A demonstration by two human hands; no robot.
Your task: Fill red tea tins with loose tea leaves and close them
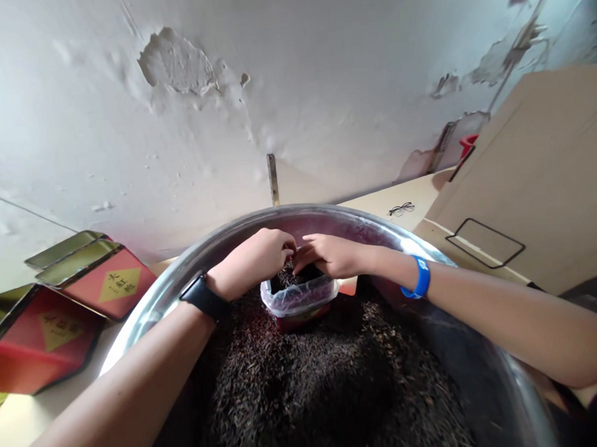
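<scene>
A red tin point(303, 318) lined with a clear plastic bag point(302, 295) stands in a large metal basin. Dark tea leaves point(287, 276) fill its inside, and more loose leaves point(312, 389) lie heaped around it. My left hand point(260, 257), below a black watch, is at the tin's far left edge with its fingers curled together; what they pinch, if anything, is hidden. From the right, my right hand point(333, 255), with a blue wristband on that arm, reaches over the tin. Its fingers are apart and point down at the leaves inside.
The basin's shiny rim point(298, 210) curves round the work. Red tins point(106, 280) with yellow labels stand at the left. Glasses point(401, 209) lie on the table behind, near a large cardboard box point(540, 171) at the right. A peeling wall point(321, 82) rises behind.
</scene>
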